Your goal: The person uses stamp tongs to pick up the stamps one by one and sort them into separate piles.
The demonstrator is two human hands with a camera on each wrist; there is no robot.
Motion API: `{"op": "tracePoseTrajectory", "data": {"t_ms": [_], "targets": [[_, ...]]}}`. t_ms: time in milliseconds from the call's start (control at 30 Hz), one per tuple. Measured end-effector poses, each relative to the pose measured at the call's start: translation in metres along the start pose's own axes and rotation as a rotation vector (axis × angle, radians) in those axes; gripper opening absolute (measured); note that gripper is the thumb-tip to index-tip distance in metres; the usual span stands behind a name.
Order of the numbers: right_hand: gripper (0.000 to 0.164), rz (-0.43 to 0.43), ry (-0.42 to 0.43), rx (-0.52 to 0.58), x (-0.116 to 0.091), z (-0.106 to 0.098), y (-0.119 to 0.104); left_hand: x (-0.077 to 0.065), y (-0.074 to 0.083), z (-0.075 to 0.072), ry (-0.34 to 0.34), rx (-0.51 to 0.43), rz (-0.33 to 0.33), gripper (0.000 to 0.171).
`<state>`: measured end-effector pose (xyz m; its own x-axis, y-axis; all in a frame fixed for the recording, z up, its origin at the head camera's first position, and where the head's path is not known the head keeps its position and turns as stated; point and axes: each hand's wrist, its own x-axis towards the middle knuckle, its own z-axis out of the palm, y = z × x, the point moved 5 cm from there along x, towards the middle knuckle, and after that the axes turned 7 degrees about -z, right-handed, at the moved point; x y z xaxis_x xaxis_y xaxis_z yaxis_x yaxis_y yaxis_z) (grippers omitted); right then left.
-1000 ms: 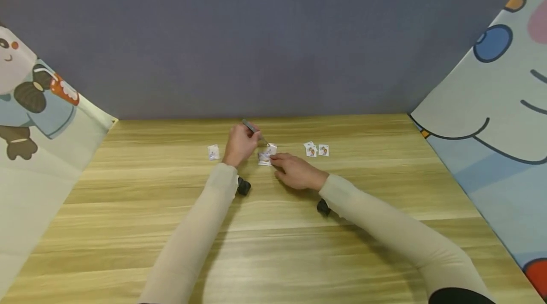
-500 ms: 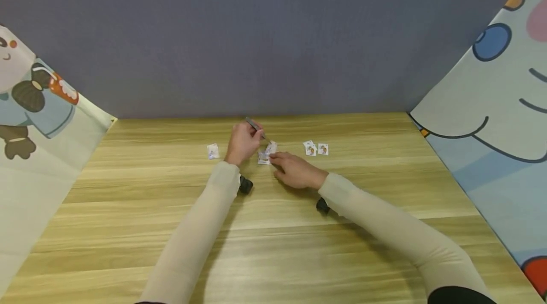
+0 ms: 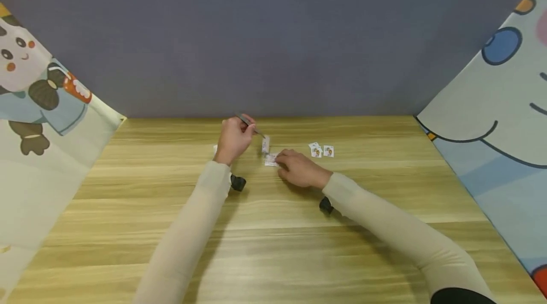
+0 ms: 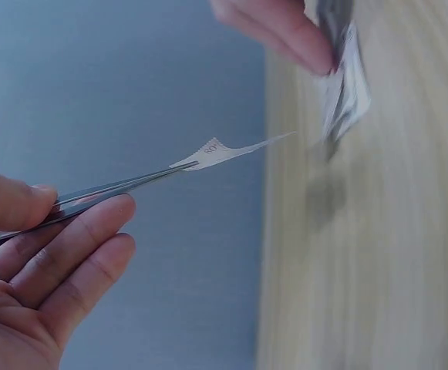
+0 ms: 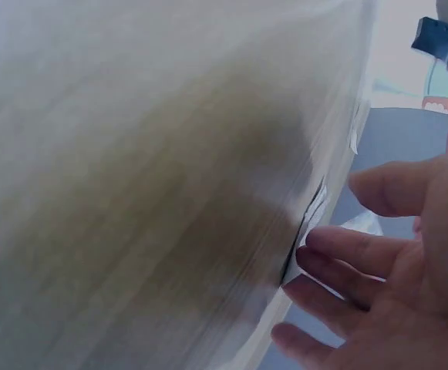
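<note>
My left hand [image 3: 232, 141] grips a pair of metal tweezers [image 4: 100, 197] between thumb and fingers. Their tips pinch the corner of a small white postage stamp [image 4: 210, 155], printed with a number and slightly curled. In the head view this stamp [image 3: 266, 144] hangs just above and left of a small pile of stamps [image 3: 271, 160]. The fingertips of my right hand [image 3: 301, 171] rest on the right side of that pile, the fingers fairly straight. From the right wrist, the pile [image 5: 314, 206] shows edge-on by the fingertips.
On the wooden table [image 3: 273, 247], several loose stamps [image 3: 316, 151] with an orange figure lie right of my right hand. Another stamp [image 3: 215, 149] is mostly hidden behind my left hand. A grey wall [image 3: 273, 38] stands behind, with cartoon-printed panels at both sides.
My left hand has moved left with the tweezers, lifting the stamp off the pile. The right hand stays at the pile. The head view has shifted slightly.
</note>
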<state>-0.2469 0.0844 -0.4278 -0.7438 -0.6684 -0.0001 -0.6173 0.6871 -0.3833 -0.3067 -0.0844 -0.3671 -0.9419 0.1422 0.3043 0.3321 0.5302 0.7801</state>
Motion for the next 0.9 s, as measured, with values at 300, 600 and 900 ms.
{"op": "tracePoseTrajectory", "data": {"t_ms": [300, 600, 900], "targets": [[0.034, -0.002, 0.131, 0.005, 0.003, -0.009, -0.003, -0.007, 0.0, -0.034, 0.047, 0.053, 0.012, 0.013], [0.04, -0.035, 0.166, 0.115, 0.024, -0.009, -0.024, -0.013, -0.014, -0.061, 0.088, 0.098, -0.008, 0.013], [0.043, -0.098, 0.125, 0.103, 0.053, -0.004, -0.049, -0.014, -0.032, -0.074, 0.073, 0.064, -0.117, 0.012]]}}
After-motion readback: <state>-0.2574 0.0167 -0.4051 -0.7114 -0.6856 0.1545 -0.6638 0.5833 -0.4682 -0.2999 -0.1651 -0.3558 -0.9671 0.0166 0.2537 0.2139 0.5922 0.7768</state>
